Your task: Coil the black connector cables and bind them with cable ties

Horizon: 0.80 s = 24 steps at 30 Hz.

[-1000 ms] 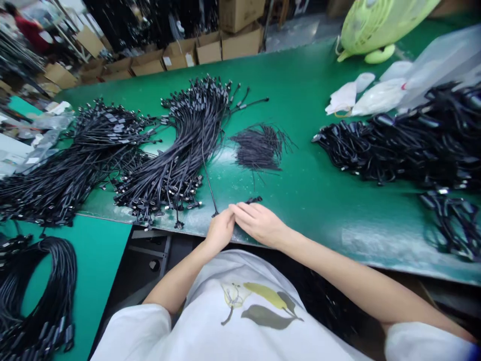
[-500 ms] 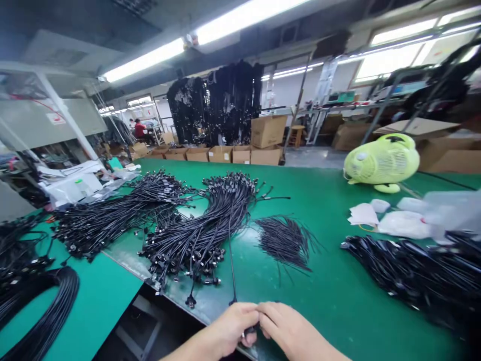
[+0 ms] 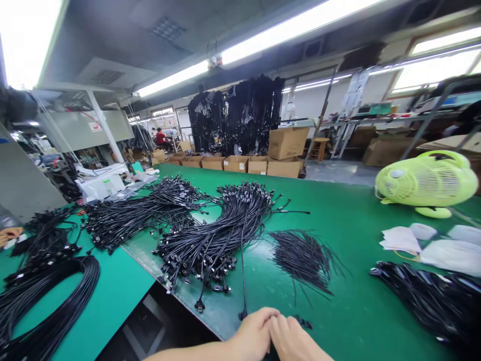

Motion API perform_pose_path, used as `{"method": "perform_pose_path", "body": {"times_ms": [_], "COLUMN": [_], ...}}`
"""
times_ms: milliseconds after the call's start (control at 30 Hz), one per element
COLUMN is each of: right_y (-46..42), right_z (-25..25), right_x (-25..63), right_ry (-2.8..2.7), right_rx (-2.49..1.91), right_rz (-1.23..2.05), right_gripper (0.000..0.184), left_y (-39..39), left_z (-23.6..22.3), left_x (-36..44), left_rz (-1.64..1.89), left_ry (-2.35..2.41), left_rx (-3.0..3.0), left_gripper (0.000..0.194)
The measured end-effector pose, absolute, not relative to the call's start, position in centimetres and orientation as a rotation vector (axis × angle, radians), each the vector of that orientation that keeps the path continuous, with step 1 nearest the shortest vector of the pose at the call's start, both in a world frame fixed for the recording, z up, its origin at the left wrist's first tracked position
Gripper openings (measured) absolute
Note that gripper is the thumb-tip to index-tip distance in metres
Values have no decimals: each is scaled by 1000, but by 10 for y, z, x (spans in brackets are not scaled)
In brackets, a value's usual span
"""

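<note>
My left hand and my right hand meet at the table's near edge, fingers closed and pressed together. A dark bit shows beneath them, but what they hold is hidden. Just left of my left hand ends a single black cable, its dark connector lying on the green table. Several small black pieces lie beyond my right hand. A large bunch of black cables with connector ends spreads ahead, and a pile of thin black strips is to its right.
Another cable bunch and a coiled bundle lie at left, near another person's hand. On the right are a yellow-green fan, white pouches and dark bagged cables. A gap separates the tables. Cardboard boxes stand behind.
The view has swung left, so things appear farther right. My hands have drawn closer together, hiding the black part seen between them earlier. Small black pieces now show beyond my right hand.
</note>
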State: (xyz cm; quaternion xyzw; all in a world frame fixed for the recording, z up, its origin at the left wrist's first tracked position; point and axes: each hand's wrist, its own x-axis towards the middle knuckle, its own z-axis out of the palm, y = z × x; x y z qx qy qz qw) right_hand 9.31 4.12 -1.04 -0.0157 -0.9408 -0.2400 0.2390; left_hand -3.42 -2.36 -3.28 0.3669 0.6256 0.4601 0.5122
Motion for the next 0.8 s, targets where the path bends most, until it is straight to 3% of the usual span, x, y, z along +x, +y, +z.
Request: {"method": "perform_pose_path", "body": {"times_ms": [133, 333, 533, 633, 700, 800], "right_y": [62, 64, 62, 66, 62, 46], "right_z": [-10, 10, 3, 1, 3, 6], "right_x": [83, 76, 87, 97, 103, 106], "right_ry": [-2523, -2388, -1916, -1912, -2054, -2228], "right_rx": [-285, -859, -1083, -1095, -1008, -768], "right_rz": [-412, 564, 1594, 1522, 1197, 659], "right_gripper": [26, 32, 49, 53, 50, 36], "left_y": [-15, -3, -11, -22, -26, -24], "left_z": [-24, 15, 38, 33, 23, 6], "left_x": [-31, -35, -60, -61, -58, -55], "left_rz": [1270, 1520, 1333, 1128, 1046, 1078], "left_ry": [1422, 1141, 1224, 1371, 1326, 1306], "left_rx": [699, 479, 1229, 1632, 1613, 1277], "left_gripper": [45, 44, 25, 36, 39, 26]}}
